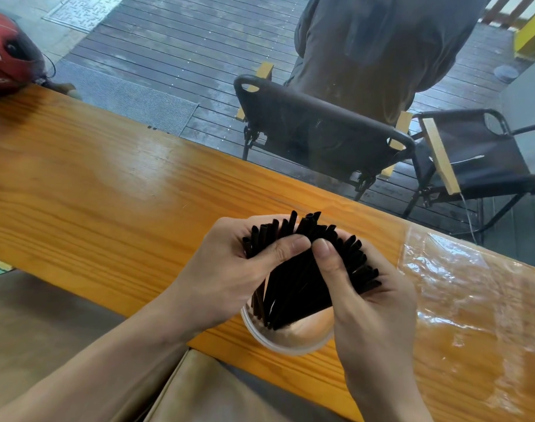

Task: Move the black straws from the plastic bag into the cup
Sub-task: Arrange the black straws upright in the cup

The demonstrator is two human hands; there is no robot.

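Observation:
A bundle of black straws [302,281] stands with its lower ends inside a clear plastic cup [287,345] near the front edge of the wooden counter. The upper ends fan out between my hands. My left hand [229,275] grips the bundle from the left, thumb pressed on the front. My right hand [369,303] grips it from the right, thumb touching the left thumb. The clear plastic bag [473,300] lies flat on the counter to the right of my hands, and I see no straws in it.
The orange wooden counter [107,193] runs from left to right. A red helmet [7,53] sits at its far left end. Beyond a window stand two black folding chairs [321,129] and a person in grey clothing. A tan cushion [214,391] lies below the counter.

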